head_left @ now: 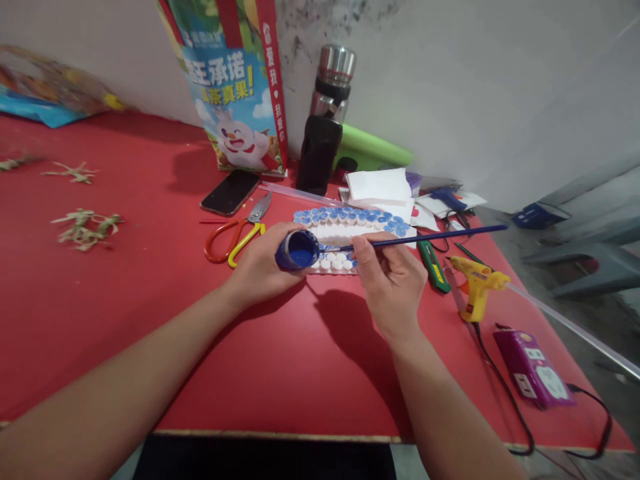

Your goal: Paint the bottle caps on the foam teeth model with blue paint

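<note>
My left hand (265,267) is wrapped round a small paint jar (299,251), tilted so its open mouth and the blue paint inside face me. Between thumb and fingers, my right hand (393,280) pinches a paintbrush (440,235) with a dark blue handle. The brush tip is at the jar's right rim; whether it touches cannot be told. Behind both hands lies a white board bearing rows of small round pieces (340,215). The far rows have blue tops, while several near ones (335,265) are white. My hands and the jar hide part of the board.
Left of the jar lie scissors (245,230) and a phone (230,193). A bag (240,87) and a steel flask (333,87) stand at the back. Rightward are a green cutter (434,267), a yellow glue gun (477,283) and a purple power strip (533,367) with cables.
</note>
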A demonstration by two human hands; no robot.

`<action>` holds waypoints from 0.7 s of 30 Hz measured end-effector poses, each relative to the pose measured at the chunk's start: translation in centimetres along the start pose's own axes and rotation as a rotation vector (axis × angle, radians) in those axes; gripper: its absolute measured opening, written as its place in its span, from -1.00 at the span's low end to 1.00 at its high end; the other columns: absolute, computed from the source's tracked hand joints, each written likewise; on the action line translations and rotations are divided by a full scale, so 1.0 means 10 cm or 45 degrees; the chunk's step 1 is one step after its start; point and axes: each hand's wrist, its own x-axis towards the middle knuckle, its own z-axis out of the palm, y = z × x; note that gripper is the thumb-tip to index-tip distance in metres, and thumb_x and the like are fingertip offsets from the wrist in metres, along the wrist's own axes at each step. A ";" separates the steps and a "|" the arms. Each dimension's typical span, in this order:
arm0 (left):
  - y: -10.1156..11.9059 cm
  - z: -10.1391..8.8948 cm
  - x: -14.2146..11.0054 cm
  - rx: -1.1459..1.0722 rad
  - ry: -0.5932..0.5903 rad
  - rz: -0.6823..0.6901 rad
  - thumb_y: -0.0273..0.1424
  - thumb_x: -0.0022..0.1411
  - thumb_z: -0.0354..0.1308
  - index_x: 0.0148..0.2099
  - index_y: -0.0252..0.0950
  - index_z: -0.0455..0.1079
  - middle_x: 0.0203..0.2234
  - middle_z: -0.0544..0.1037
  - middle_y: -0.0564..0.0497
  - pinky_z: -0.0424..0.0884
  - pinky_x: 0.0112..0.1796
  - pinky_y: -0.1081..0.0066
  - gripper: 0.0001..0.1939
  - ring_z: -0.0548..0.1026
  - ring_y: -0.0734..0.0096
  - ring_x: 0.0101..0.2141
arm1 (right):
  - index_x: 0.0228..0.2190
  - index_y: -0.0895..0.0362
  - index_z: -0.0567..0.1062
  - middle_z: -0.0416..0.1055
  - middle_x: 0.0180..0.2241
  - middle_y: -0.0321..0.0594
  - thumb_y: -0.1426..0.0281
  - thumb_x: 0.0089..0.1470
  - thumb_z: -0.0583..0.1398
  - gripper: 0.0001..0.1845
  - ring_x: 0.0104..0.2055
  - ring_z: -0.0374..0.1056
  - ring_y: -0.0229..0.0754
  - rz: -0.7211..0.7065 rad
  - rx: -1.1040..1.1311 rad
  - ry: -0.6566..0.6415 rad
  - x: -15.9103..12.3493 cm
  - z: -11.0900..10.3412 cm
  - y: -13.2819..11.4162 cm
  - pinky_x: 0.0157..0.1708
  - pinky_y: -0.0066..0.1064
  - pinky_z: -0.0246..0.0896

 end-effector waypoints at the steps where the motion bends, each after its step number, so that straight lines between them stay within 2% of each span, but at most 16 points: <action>1: 0.00 0.00 0.00 0.001 -0.003 -0.009 -0.36 0.13 0.40 0.09 -0.28 0.50 -0.04 0.69 -0.12 0.58 0.00 0.21 -0.54 0.65 0.11 -0.05 | -0.27 0.05 0.64 0.46 -0.46 -0.36 0.17 0.38 0.31 -0.76 -0.53 0.24 -0.33 0.019 0.018 -0.015 0.00 0.00 0.00 -0.50 -0.39 0.22; 4: -0.01 0.00 0.00 0.000 -0.009 -0.038 -0.35 0.12 0.39 0.09 -0.26 0.49 -0.04 0.68 -0.11 0.58 0.01 0.19 -0.53 0.65 0.09 -0.05 | -0.22 0.06 0.65 0.50 -0.45 -0.34 0.14 0.39 0.28 -0.74 -0.55 0.26 -0.32 0.057 0.065 -0.092 -0.01 0.01 -0.01 -0.50 -0.38 0.25; 7: -0.01 0.00 0.00 -0.009 -0.007 -0.048 -0.33 0.13 0.40 0.10 -0.26 0.49 -0.03 0.68 -0.12 0.58 0.02 0.18 -0.52 0.64 0.09 -0.03 | -0.20 0.07 0.64 0.54 -0.42 -0.31 0.19 0.42 0.26 -0.76 -0.52 0.31 -0.31 0.020 0.040 -0.143 0.00 0.01 -0.03 -0.47 -0.39 0.28; 12: -0.01 0.00 0.01 -0.036 -0.003 -0.054 -0.30 0.13 0.42 0.08 -0.28 0.49 -0.03 0.68 -0.14 0.57 0.05 0.16 -0.53 0.64 0.08 -0.03 | -0.22 0.08 0.62 0.54 -0.39 -0.29 0.24 0.43 0.22 -0.77 -0.50 0.33 -0.32 -0.008 -0.038 -0.153 0.01 -0.02 -0.05 -0.44 -0.40 0.29; 21: -0.02 0.00 0.01 -0.040 0.003 -0.021 -0.31 0.12 0.44 0.08 -0.28 0.49 -0.03 0.68 -0.13 0.57 0.05 0.17 -0.52 0.64 0.09 -0.03 | -0.17 0.06 0.57 0.52 -0.31 -0.28 0.20 0.46 0.20 -0.77 -0.49 0.30 -0.33 0.006 0.050 -0.135 -0.01 -0.02 0.01 -0.46 -0.38 0.28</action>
